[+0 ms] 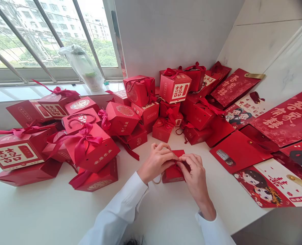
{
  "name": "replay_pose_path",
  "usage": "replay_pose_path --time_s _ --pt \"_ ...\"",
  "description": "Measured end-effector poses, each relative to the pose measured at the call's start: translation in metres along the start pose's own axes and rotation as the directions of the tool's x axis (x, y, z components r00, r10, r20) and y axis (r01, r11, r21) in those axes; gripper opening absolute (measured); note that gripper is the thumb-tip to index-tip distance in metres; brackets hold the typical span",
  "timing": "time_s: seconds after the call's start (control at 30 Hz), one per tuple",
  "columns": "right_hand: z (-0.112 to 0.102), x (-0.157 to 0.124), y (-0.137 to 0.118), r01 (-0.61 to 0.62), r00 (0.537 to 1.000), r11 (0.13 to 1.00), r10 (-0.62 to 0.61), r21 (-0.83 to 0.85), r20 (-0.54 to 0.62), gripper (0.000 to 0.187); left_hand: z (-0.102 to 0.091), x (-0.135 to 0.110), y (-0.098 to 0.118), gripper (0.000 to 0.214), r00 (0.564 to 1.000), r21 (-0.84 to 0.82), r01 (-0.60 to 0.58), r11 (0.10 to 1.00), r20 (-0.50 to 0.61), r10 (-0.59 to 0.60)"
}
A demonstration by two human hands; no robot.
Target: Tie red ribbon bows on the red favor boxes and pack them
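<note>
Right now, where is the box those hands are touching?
The head view shows the red box just right of centre, on the table between the left hand and right hand.

On the table, boxes lie heaped left and back; a single box sits before them; envelopes spread at right; behind, the windowsill bears what may be a bagged cup.

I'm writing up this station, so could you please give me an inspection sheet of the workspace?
Surface: white table, partly covered
Job's things: red box, in front of the person
Clutter: stacked boxes at left and behind; envelopes at right
Hands: left hand and right hand at the red box's top, fingertips close together; exact grip unclear
Cables: nothing seen on the white table
Surroundings: barred window, grey wall, bagged item by the window
</note>
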State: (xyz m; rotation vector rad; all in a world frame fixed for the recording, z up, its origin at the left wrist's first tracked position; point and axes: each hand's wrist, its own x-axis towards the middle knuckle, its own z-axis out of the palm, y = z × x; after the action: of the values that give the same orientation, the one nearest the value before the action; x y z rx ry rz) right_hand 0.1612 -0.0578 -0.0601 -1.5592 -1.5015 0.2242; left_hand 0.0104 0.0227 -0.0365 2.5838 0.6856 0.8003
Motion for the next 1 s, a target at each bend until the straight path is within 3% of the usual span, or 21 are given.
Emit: replay_pose_path --time_s 0.13,0.43,0.63,0.83,1.0 --pt "0.0 -0.001 0.002 -0.04 0.999 0.999 0.04 0.014 -0.012 0.015 0.007 -0.001 -0.003 0.012 0.996 0.011 -0.033 0.999 -0.079 0.034" --pt "0.0 -0.004 0.002 -0.131 0.991 0.989 0.13 0.069 0.028 0.016 0.009 0.0 0.0 0.012 0.999 0.009 -0.005 1.0 -0.052 0.006" --pt "0.002 -0.006 -0.002 -0.134 0.99 0.987 0.131 0.083 0.046 0.015 0.011 0.0 0.005 0.012 0.982 -0.118 0.127 0.985 -0.123 -0.141" --pt "0.001 -0.004 -0.006 -0.056 0.997 0.997 0.053 0.044 0.049 0.014 0.014 0.003 0.015 0.017 0.911 -0.304 0.315 0.899 -0.168 -0.376" --pt "-0.001 -0.006 -0.006 0.003 1.0 1.0 -0.002 -0.03 0.012 0.014 0.002 0.004 0.025 0.011 0.888 -0.237 0.293 0.926 -0.292 -0.355"
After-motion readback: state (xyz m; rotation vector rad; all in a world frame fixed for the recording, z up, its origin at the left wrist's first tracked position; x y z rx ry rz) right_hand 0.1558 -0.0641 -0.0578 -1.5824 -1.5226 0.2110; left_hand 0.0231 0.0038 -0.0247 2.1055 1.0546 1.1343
